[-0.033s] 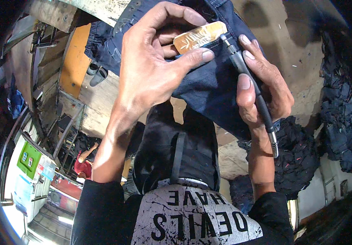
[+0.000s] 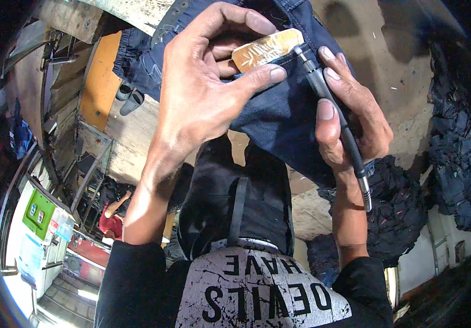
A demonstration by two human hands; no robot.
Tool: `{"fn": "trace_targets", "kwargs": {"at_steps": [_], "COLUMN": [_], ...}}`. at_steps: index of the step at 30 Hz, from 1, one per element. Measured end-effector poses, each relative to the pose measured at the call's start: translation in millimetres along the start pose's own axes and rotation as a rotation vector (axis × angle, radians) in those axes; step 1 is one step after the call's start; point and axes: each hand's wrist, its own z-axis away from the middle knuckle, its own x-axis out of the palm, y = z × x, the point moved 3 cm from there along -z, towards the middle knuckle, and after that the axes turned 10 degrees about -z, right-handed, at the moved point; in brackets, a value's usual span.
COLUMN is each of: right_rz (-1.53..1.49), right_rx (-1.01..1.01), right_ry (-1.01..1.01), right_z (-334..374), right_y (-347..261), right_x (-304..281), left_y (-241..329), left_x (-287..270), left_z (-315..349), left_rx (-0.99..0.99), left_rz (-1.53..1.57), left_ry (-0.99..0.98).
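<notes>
Between the fingers and thumb of my left hand (image 2: 205,90) is a small tan wooden block (image 2: 265,50) with rounded ends and carved marks. Its lower edge lies along a stitched edge of dark blue denim, which my thumb presses. My right hand (image 2: 355,106) is closed round a slim black rotary tool handpiece (image 2: 336,109), with a flexible metal end at its lower tip. The handpiece's small pale bit sits at the block's right end, touching or nearly touching the denim edge. The denim garment (image 2: 284,117) hangs beneath both hands, over my lap.
Piles of dark cloth (image 2: 394,210) lie at the right, with more stacked dark fabric (image 2: 457,147) along the far right. A pair of grey slippers (image 2: 131,102) rests on the boards at left. Another person in red (image 2: 111,221) is at the lower left, near metal frames.
</notes>
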Motion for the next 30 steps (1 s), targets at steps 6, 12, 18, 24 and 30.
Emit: {"fn": "trace_targets", "kwargs": {"at_steps": [6, 12, 18, 24, 30], "right_rz": [-0.032, -0.003, 0.01, 0.021, -0.009], "right_rx": [-0.071, -0.029, -0.035, -0.059, -0.068], "right_ry": [0.138, 0.071, -0.025, 0.098, 0.136], "right_z": [-9, -7, -3, -7, -8], "right_y": [9, 8, 7, 9, 9], "right_x": [11, 7, 6, 8, 11], "left_y": [-8, -10, -4, -15, -24], "left_x": [-8, -8, -7, -8, -9], "left_z": [-8, -7, -8, -8, -10], "left_rx": [-0.044, -0.104, -0.037, -0.028, 0.034], "left_rz": [-0.056, -0.13, -0.056, -0.215, -0.174], "left_ry": [0.027, 0.024, -0.006, 0.021, 0.064]}}
